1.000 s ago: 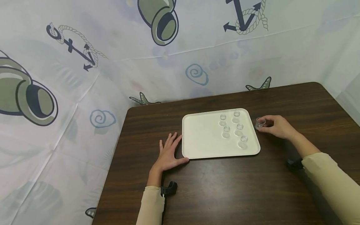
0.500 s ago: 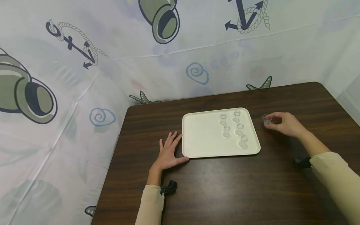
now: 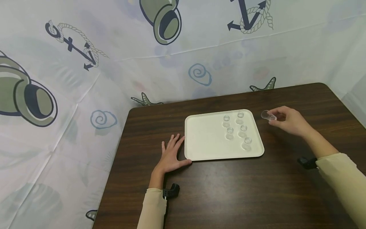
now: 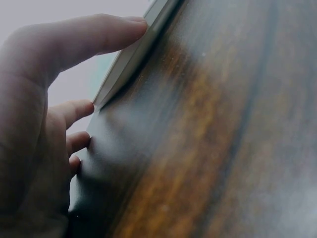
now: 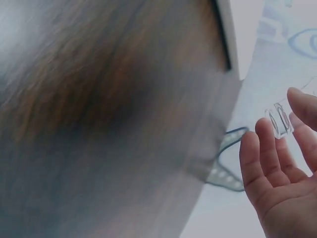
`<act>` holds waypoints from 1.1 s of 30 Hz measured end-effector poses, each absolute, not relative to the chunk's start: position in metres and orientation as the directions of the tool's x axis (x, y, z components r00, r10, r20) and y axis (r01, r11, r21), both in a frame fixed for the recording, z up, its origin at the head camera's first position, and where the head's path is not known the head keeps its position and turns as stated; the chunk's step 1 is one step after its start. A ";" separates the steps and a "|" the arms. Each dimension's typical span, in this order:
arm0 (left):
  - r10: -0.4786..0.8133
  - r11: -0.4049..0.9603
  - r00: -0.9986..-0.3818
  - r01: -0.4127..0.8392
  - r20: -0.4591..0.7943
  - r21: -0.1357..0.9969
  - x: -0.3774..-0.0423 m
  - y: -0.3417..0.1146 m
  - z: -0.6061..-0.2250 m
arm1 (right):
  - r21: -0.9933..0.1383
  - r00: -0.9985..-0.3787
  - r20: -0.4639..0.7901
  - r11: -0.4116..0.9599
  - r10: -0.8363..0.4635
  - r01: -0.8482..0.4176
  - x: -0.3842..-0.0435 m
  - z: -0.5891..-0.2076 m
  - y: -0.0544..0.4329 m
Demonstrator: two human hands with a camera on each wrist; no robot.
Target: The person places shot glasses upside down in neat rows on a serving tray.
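Observation:
My right hand point(image 3: 291, 122) pinches a small clear plastic cup point(image 3: 268, 115) just off the tray's right side. The cup is tipped over, its wide round end facing left. In the right wrist view, the same cup point(image 5: 280, 120) sits between thumb and fingers. Several similar clear cups point(image 3: 243, 128) stand on the right half of a cream tray point(image 3: 204, 136). Along the tray's left side lies my left hand point(image 3: 169, 158), fingers spread and straight. In the left wrist view its thumb point(image 4: 99, 34) touches the tray rim point(image 4: 121, 67).
A dark wood-grain table point(image 3: 228, 194) bears the tray. Behind and to the left hangs a pale curtain point(image 3: 160, 70) printed with anchors, shells and starfish. Black wrist straps point(image 3: 171, 191) show on both arms, below the beige sleeves.
My right hand first shifted right, away from the tray, then moved farther back while turning the cup from roughly upright to tipped leftward. The left hand and the cups on the tray stay put.

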State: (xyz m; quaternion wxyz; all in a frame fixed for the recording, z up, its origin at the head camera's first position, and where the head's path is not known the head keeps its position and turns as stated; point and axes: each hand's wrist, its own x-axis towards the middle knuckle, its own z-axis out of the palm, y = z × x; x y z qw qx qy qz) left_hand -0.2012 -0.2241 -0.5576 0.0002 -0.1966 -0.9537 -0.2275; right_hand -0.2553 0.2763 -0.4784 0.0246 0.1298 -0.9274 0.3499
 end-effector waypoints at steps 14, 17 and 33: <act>0.373 0.817 -0.922 0.381 0.108 0.434 -0.200 -0.225 -0.558 | -0.588 -0.874 0.228 0.655 -0.429 -0.474 -0.235 -0.447 0.220; 0.373 0.817 -0.922 0.381 0.106 0.433 -0.200 -0.225 -0.558 | -0.593 -0.846 0.230 0.620 -0.481 -0.514 -0.230 -0.445 0.208; 0.372 0.815 -0.923 0.377 0.102 0.440 -0.200 -0.224 -0.558 | -0.429 -0.787 0.175 0.674 -0.591 -0.601 -0.215 -0.462 0.159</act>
